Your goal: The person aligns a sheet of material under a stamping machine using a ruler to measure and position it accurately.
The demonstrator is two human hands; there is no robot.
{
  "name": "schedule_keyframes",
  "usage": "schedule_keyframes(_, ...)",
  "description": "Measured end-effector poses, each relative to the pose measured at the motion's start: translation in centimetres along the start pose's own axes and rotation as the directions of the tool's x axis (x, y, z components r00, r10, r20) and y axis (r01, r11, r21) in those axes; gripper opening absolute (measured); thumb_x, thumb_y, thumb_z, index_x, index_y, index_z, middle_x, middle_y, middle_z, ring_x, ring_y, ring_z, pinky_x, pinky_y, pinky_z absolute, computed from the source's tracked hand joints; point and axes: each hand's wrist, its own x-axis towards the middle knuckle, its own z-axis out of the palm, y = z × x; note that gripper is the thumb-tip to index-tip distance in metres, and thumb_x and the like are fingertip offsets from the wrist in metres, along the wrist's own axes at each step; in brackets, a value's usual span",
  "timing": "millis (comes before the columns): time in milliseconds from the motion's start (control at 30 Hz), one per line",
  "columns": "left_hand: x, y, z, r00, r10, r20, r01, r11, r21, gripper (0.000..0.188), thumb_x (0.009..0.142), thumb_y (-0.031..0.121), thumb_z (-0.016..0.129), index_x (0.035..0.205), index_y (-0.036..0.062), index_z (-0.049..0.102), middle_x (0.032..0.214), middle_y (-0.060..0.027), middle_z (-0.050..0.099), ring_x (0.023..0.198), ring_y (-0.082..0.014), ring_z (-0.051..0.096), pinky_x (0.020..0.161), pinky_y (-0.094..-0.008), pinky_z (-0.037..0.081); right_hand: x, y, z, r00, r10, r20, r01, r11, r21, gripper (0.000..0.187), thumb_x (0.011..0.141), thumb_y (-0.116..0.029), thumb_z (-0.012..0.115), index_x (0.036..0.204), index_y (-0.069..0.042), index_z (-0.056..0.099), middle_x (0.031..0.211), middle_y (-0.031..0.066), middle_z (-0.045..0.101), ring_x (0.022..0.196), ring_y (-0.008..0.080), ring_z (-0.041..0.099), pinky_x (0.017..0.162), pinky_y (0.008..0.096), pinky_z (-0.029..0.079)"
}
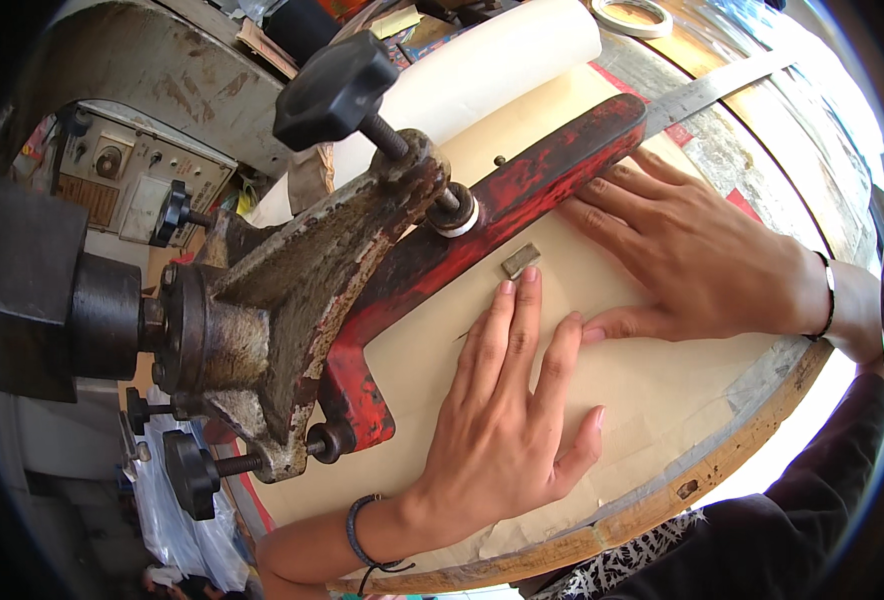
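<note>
My left hand (502, 410) rests on a cream sheet (652, 400), fingers stretched out. Its index and middle fingertips reach the near edge of a small grey metal block (520, 261). My right hand (677, 245) lies flat on the same sheet, fingers pointing toward a worn red and black metal bar (522, 190). Its fingertips are at the bar's near edge and partly hidden there. The thumb is close to my left hand's fingers. The bar joins a heavy metal press arm (292, 330) with a black knob (337, 88) on top.
A cream roll (502, 60) lies behind the bar, with a steel ruler (722, 85) and a tape roll (632, 15) at the far right. More black knobs (192, 475) project at lower left. A control panel (137, 175) stands behind the press. The table's wooden edge (702, 485) curves in front.
</note>
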Motion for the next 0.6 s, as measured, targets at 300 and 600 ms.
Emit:
schedule_keyframes(300, 0.2, 0.1, -0.5, 1.000, -0.010, 0.023, 0.010, 1.000, 0.020, 0.068, 0.088, 0.032, 0.067, 0.141, -0.0076, 0.050, 0.155, -0.0411, 0.035, 0.140, -0.0566, 0.040, 0.113, -0.0592, 0.036, -1.6, -2.2, -0.4, 0.999, -0.048, 0.007, 0.048, 0.995, -0.086, 0.087, 0.088, -0.061, 0.069, 0.142, 0.006, 0.052, 0.149, 0.0251, 0.051, 0.140, 0.0403, 0.049, 0.122, 0.0515, 0.035)
schedule_keyframes(600, 0.1, 0.4, -0.3, 0.999, -0.033, -0.042, 0.037, 0.996, 0.087, 0.065, 0.088, 0.033, 0.066, 0.136, -0.0081, 0.054, 0.150, -0.0386, 0.042, 0.135, -0.0536, 0.046, 0.111, -0.0578, 0.040, 0.4, -0.8, 0.6, 0.993, -0.048, -0.105, 0.061, 0.990, 0.125, 0.077, 0.087, -0.056, 0.075, 0.137, 0.000, 0.059, 0.107, 0.0159, 0.062, 0.094, 0.0306, 0.061, 0.085, 0.0450, 0.049)
